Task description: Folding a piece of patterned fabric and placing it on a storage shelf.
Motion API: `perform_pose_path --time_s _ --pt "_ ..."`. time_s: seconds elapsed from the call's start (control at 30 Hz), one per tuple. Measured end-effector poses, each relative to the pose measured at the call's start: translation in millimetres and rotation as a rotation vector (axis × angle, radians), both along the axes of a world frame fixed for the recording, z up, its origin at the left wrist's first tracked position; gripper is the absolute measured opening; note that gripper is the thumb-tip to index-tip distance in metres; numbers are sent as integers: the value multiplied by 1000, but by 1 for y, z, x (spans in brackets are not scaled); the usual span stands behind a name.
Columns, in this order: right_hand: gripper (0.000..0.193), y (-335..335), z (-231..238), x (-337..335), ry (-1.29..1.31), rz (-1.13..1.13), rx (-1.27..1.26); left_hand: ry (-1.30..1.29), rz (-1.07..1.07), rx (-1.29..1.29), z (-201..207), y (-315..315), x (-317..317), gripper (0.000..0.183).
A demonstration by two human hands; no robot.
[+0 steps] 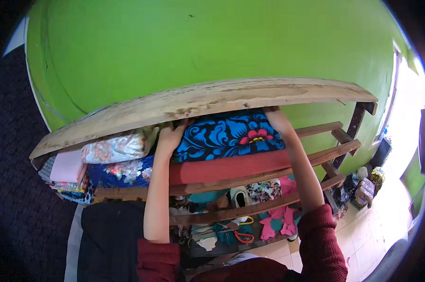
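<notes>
A folded cloth [231,135], black with blue leaves and a pink-red flower, lies on top of a red folded cloth [231,168] on a slatted wooden rack. My left hand [171,135] grips its left end, with some fingers tucked beneath the wooden plank above. At the opposite end, my right hand [277,120] holds the cloth's far right corner, its fingertips partly hidden by the plank. Just left of my left hand sit a pale flowered folded cloth [116,146] and a dark blue flowered cloth [123,171] under it.
The long wooden plank [212,98] runs low over the stacks against a green wall [189,42]. Pink folded cloth [67,167] is stacked at the far left. Below the rack slats [250,208] lie fabric scraps and red-handled scissors [244,235]. Bundles [364,192] stand on the right.
</notes>
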State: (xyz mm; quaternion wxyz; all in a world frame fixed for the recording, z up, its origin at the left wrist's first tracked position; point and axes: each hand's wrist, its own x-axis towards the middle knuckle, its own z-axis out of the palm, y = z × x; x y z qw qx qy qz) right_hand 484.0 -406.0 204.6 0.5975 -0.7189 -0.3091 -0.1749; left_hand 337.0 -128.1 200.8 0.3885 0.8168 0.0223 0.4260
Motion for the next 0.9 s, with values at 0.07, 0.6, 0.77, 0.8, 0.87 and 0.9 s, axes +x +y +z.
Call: perform_pose_path --time_s 0.07,0.6,0.77,0.8,0.87,0.9 --pt "50 1 1 15 7 -121 -313 92 88 13 -5 0 13 45" --pt "41 -8 -38 -24 -572 -532 -712 145 532 684 -24 -36 -19 32" --pt "36 -25 -12 -4 -522 -286 -678 -31 278 707 5 -39 -13 25" --pt "36 -27 -5 -3 -504 -295 -694 -21 164 651 12 -44 -10 23" --pt "36 -16 9 -10 -546 -269 -584 169 88 437 26 -56 -17 23" --pt "36 -6 15 -22 -550 -254 -583 115 64 456 29 -54 -20 26"
